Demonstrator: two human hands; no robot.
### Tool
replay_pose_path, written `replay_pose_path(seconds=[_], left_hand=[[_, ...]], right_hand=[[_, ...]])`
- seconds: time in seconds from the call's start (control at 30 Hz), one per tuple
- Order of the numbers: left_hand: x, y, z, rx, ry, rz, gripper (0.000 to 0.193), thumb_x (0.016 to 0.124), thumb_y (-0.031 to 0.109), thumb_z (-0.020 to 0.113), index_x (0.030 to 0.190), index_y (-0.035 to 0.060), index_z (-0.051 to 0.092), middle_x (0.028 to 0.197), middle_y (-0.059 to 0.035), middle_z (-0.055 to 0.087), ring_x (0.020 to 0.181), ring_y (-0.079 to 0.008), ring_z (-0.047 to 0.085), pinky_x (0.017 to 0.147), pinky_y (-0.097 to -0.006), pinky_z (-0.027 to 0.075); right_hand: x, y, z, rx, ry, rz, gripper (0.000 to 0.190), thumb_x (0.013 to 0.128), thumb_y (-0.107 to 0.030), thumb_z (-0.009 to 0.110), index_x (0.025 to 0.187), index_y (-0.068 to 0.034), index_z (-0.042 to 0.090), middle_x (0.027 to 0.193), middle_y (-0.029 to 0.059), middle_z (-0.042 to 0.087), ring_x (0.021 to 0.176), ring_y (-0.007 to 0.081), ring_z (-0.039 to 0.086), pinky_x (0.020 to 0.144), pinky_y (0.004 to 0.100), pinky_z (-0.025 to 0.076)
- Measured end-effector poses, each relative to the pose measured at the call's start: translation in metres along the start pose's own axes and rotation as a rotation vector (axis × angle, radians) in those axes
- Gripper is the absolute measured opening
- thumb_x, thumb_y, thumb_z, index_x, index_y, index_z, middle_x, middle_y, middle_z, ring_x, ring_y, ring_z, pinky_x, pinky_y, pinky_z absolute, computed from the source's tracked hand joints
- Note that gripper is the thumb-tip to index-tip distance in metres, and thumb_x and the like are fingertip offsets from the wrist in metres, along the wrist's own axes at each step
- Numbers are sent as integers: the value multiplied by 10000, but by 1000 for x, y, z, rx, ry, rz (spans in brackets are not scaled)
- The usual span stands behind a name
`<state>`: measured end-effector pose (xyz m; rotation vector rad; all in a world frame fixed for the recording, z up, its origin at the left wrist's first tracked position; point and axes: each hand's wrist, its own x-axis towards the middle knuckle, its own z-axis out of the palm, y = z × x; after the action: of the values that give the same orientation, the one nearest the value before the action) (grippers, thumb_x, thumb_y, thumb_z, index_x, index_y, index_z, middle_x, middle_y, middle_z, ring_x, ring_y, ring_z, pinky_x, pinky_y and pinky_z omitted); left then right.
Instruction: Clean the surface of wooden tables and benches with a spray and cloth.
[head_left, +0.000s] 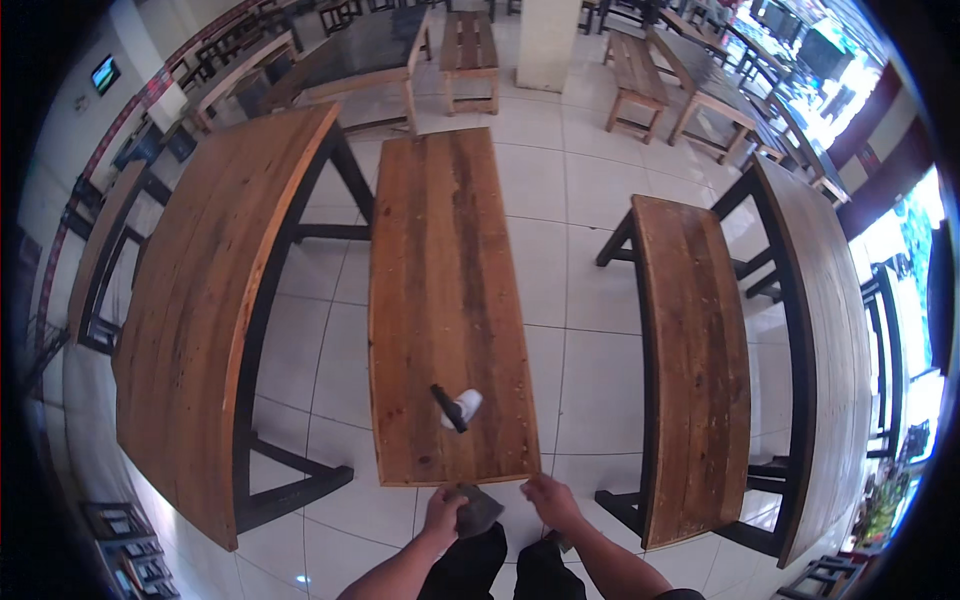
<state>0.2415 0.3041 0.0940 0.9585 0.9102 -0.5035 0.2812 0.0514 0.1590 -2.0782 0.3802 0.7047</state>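
My left hand (442, 516) grips a dark grey-brown flat piece (480, 514), a cloth or abrasive sheet; which one I cannot tell. It hangs just off the near end of a long wooden bench (427, 300) with a brown plank top. By the near right corner of that bench is my right hand (555, 504), fingers curled in towards the thumb. Whether the fingertips touch the corner or pinch something small is not clear. On the bench top, towards my end, lies a small white rounded object (469, 403) with a black bar-shaped piece (448, 407) across it.
A higher wooden table (202, 300) with black legs stands left of the bench. To the right are another bench (697, 360) and a table (817, 300). Further benches (470, 52) and a pillar (550, 45) rise beyond. White tiles (577, 382) cover the floor.
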Motion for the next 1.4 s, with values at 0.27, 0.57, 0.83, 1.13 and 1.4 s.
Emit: replay_pose_path(seconds=[0.27, 0.57, 0.83, 1.13, 1.4], left_hand=[[40, 43, -97, 419, 218, 173, 327, 930, 325, 835, 1051, 37, 737, 977, -62, 725, 943, -202, 689, 825, -364, 546], [25, -18, -59, 344, -5, -242, 546, 917, 385, 859, 1357, 102, 701, 1165, -72, 741, 1052, -220, 691, 888, -413, 561], [34, -45, 10, 121, -39, -292, 725, 945, 427, 838, 1513, 46, 597, 1386, -97, 671, 1217, -228, 653, 999, -402, 527], [41, -44, 120, -144, 470, -247, 786, 925, 536, 830, 1479, 47, 560, 1401, -139, 635, 1239, -299, 633, 1023, -499, 527], [48, -71, 113, -204, 415, -12, 854, 961, 541, 788, 1582, 45, 475, 1513, -153, 580, 1367, -306, 549, 1121, -479, 451]], right_hand=[[61, -74, 6, -62, 247, -293, 902, 809, -260, 953, 1503, 1, 439, 1582, 234, 441, 1479, 434, 404, 1197, 511, 396], [136, -184, 29, 106, 16, -500, 959, 787, -258, 970, 1567, -90, 436, 1579, 179, 474, 1410, 377, 519, 1174, 491, 461], [153, -182, 32, 32, -170, -592, 546, 953, -292, 814, 1384, -55, 579, 1280, 226, 685, 1220, 453, 643, 1027, 521, 519], [156, -175, -85, 879, -27, -425, 293, 973, -127, 692, 1238, -10, 648, 1089, 111, 706, 838, 202, 689, 770, 356, 571], [183, -146, -151, 443, 43, -389, 177, 973, -29, 621, 1135, 18, 674, 1005, 62, 712, 737, 117, 626, 679, 290, 519]])
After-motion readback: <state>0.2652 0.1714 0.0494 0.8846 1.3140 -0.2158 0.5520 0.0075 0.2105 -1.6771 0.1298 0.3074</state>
